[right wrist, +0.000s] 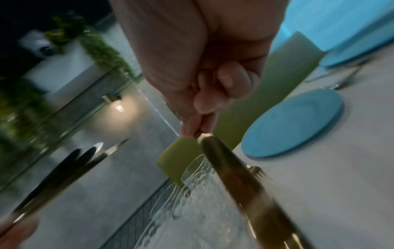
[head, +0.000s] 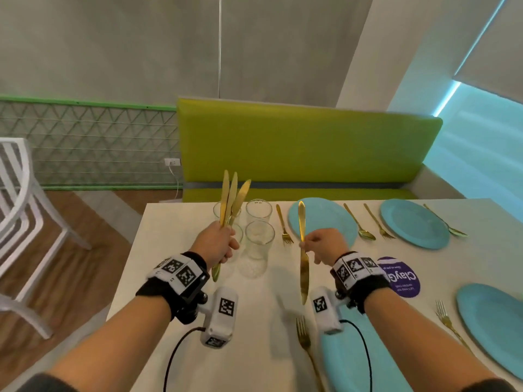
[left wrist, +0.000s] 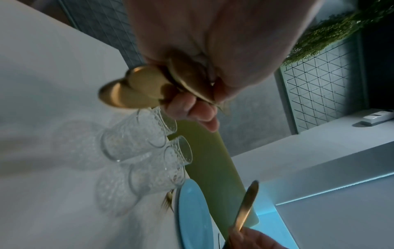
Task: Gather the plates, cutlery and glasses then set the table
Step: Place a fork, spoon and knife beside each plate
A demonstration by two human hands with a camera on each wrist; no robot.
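Gold knives, three of them (head: 230, 199), fan up out of my left hand (head: 218, 244), fingers clenched round the handles, held as stock for the places not yet given one. My right hand (head: 325, 246) pinches a single knife (head: 302, 250) near its middle between thumb and fingertips (right wrist: 205, 102), blade up, handle hanging over the white table (head: 175, 273); I judge it is about to go beside a plate. It sits in the air between the glasses (head: 259, 236) and the far blue plate (head: 325, 222). Four glasses stand clustered at the table's left end, not yet handed out, clear and tall with a pebbled texture. Plates are flat round discs, matte turquoise, four in view: far, far right (head: 414, 222), near (head: 342, 363) and near right (head: 492, 321). Gold forks and spoons already lie beside them, slim and shiny, e.g. fork (head: 283, 224) left of the far plate. Purple round sticker (head: 402, 278) lies flat on the tabletop. Green padded bench (head: 305, 145) runs behind the table
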